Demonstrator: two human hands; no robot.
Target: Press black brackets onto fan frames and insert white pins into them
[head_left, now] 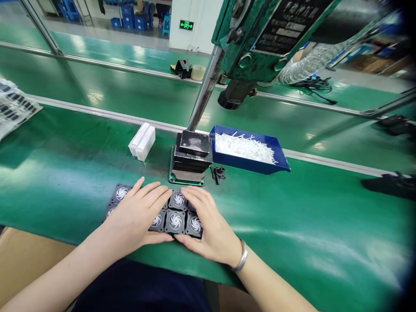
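Small square black cooling fans [176, 221] with white spiral rotors sit packed side by side in two rows on the green bench. My left hand [139, 214] spans the left part of the rows, thumb on the near edge and fingertips on the far edge, hiding several fans. Around the right end curls my right hand [211, 227], wearing a metal bracelet, its thumb also at the near edge. Both hands clasp the fans between thumb and fingers. Just beyond them stands the black block base [193, 156] of a green press [250, 47].
A blue tray [279, 161] of thin white strips lies behind the base, and a small black part [218, 174] beside it. White boxes [142, 142] stand to the left. A sheet with dark pieces [14, 104] lies at far left. The press head overhangs the bench.
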